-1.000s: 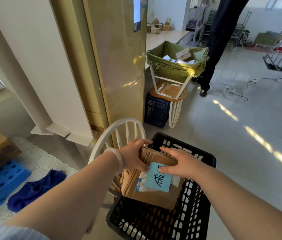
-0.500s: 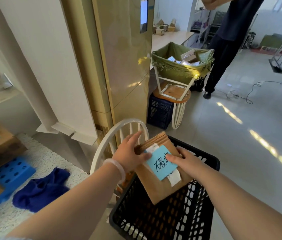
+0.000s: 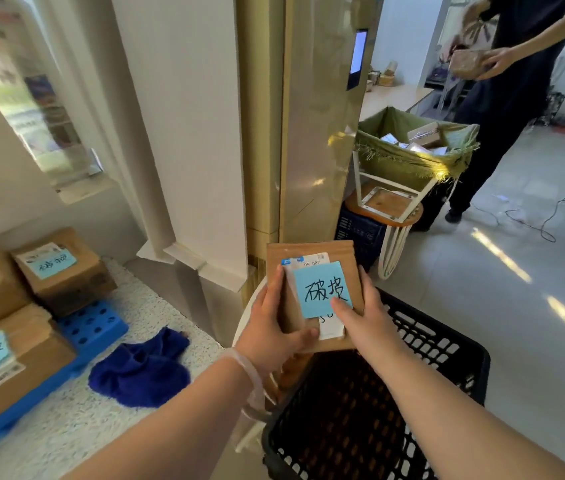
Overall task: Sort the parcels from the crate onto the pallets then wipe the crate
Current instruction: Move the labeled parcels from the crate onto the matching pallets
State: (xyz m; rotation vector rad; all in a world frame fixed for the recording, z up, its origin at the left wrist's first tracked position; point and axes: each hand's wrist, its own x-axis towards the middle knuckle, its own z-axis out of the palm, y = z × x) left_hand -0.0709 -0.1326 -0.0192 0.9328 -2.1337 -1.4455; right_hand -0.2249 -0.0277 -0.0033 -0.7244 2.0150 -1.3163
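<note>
I see the parcel (image 3: 308, 251) w/ blue label (image 3: 322, 289) held upright, face to me, above the crate's (image 3: 447, 332) near-left corner; 0.5 s ago it sat lower & tilted. L hand (image 3: 274, 337) grips its left edge, thumb across the lower front. R hand (image 3: 364, 323) pinches the right side, thumb on label. Blue pallet (image 3: 94, 327) w/ labelled boxes (image 3: 62, 268) lies far left, blue cloth (image 3: 139, 368) btw it & crate.
</note>
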